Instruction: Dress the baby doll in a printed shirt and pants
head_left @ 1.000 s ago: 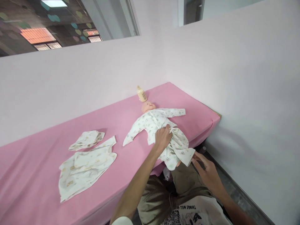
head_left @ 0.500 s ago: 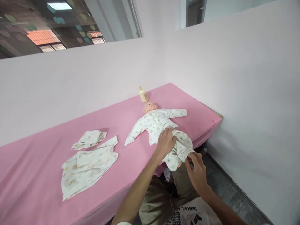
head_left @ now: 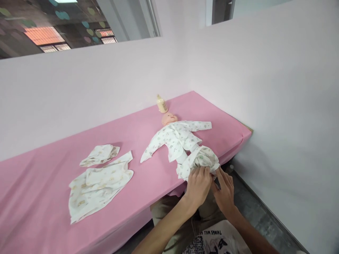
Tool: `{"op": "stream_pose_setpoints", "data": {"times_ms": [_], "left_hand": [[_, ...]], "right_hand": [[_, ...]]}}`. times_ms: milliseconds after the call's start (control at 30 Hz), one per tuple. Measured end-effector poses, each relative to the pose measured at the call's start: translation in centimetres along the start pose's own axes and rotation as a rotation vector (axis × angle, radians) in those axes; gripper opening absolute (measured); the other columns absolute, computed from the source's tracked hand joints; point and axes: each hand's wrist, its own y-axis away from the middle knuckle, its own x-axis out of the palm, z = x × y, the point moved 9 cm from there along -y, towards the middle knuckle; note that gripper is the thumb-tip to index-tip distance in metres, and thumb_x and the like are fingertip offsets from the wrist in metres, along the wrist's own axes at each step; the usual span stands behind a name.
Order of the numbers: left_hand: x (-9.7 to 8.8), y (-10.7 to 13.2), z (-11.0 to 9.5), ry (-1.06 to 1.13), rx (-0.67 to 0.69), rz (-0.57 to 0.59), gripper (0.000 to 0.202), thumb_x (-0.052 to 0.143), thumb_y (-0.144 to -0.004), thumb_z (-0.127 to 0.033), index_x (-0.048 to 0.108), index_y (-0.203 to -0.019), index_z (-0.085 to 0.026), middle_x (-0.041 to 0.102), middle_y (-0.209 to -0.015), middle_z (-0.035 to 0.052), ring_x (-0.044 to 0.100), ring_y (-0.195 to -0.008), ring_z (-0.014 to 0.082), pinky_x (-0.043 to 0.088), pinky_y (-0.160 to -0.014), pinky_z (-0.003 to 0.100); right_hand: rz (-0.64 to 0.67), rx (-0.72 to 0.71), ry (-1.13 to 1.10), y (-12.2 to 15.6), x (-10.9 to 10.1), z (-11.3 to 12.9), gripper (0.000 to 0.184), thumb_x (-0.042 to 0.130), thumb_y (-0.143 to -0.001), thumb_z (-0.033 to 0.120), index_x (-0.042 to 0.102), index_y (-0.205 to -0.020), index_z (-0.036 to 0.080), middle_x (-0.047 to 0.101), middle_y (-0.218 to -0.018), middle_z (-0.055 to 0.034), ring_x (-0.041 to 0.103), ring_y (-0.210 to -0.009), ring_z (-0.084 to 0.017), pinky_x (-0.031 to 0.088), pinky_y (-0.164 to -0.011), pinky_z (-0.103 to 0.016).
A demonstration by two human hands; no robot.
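Note:
A baby doll lies on its back on the pink-covered table, its head toward the wall. It wears a white printed shirt with long sleeves spread to both sides. White printed baby pants are bunched around its lower legs at the table's front edge. My left hand is closed on the bunched cloth, its fingertips partly hidden in the folds. My right hand pinches the pants at their right side, close to the left hand. The doll's feet are hidden by cloth and hands.
A pump bottle with pale yellow contents stands behind the doll's head. To the left lie a folded printed cloth and a spread white printed garment. White walls border the table at the back and right.
My left hand has moved from the doll's waist down toward its feet, beside my right hand. The pants have slid lower and bunched up, baring the doll's upper legs.

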Motion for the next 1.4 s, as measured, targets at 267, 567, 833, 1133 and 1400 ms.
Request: {"op": "stream_pose_setpoints", "data": {"times_ms": [267,567,833,1133,1400], "left_hand": [[0.9,-0.9,2.2,0.321,-0.16,0.11,0.02,0.038,-0.095,-0.017,0.056,-0.103,-0.018,0.07,-0.096,0.0045,0.066,-0.084,0.0214,0.043,-0.067,0.031],[1.6,-1.2,2.0,0.366,-0.137,0.138,0.025,0.034,-0.098,-0.023,0.058,-0.099,-0.019,0.069,-0.094,0.0046,0.065,-0.084,0.0214,0.043,-0.068,0.031],[2.0,-1.0,1.6,0.278,-0.068,0.19,0.028,0.032,-0.098,-0.023,0.056,-0.109,-0.018,0.067,-0.1,0.0074,0.065,-0.081,0.0215,0.044,-0.064,0.031],[2.6,0.0,1.7,0.251,-0.051,0.167,0.03,0.04,-0.092,-0.015,0.049,-0.121,-0.019,0.062,-0.112,0.0089,0.064,-0.09,0.0229,0.048,-0.071,0.033],[3.1,0.4,0.5,0.082,-0.027,0.108,0.06,0.045,-0.081,-0.003,0.034,-0.139,-0.017,0.052,-0.121,0.0139,0.061,-0.097,0.0246,0.051,-0.077,0.035]], "right_hand": [[-0.143,0.224,-0.126,0.1,-1.7,-2.8,0.04,0.065,-0.086,0.035,0.057,-0.122,0.021,0.057,-0.107,-0.0124,0.059,-0.096,-0.025,0.053,-0.078,-0.04],[0.327,0.431,-0.578,-1.2,2.0,-4.4,0.03,0.052,-0.091,0.041,0.068,-0.106,0.02,0.067,-0.109,-0.0086,0.063,-0.094,-0.023,0.051,-0.078,-0.031],[0.403,0.677,-0.793,-0.2,3.4,-6.0,0.037,0.054,-0.088,0.049,0.07,-0.098,0.017,0.069,-0.089,-0.0065,0.059,-0.077,-0.021,0.047,-0.067,-0.031],[0.386,0.944,-1.107,2.3,5.5,-6.0,0.031,0.064,-0.083,0.048,0.062,-0.097,0.02,0.065,-0.088,-0.0047,0.06,-0.077,-0.019,0.05,-0.065,-0.029],[0.331,0.951,-1.189,3.7,7.5,-6.5,0.027,0.059,-0.085,0.048,0.059,-0.094,0.022,0.066,-0.088,-0.0039,0.064,-0.081,-0.022,0.053,-0.072,-0.036]]}}
